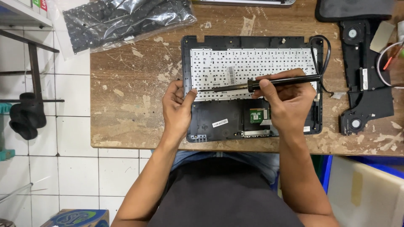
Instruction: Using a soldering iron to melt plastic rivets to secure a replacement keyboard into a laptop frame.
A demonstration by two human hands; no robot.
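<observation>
At about nine o'clock from the bench's middle, a black stool (26, 114) stands on the white tiled floor. At eleven o'clock one spare black keyboard in a clear plastic bag (126, 19) lies on the worn wooden bench (126, 109).

The left hand (177, 109) rests on the lower left corner of the white keyboard backing, fingers loosely curled, thumb pressing the edge; it steadies rather than grips. The laptop top case (252, 90), one of it, lies upside down at the bench's centre, black frame around the white metal keyboard backing (252, 67). The backing sits seated in the frame, so I judge the keyboard is not yet freed; the work along its lower edge looks to be in hand, with the upper rows untouched as far as shows.

The right hand (290, 105) is closed around one black soldering iron (269, 83), held level, tip pointing to nine o'clock near the left thumb. Its cord (326, 54) loops off toward one o'clock.

At three o'clock lies one black inner frame with two round speakers (364, 80). A grey pouch (357, 8) sits at one o'clock.
</observation>
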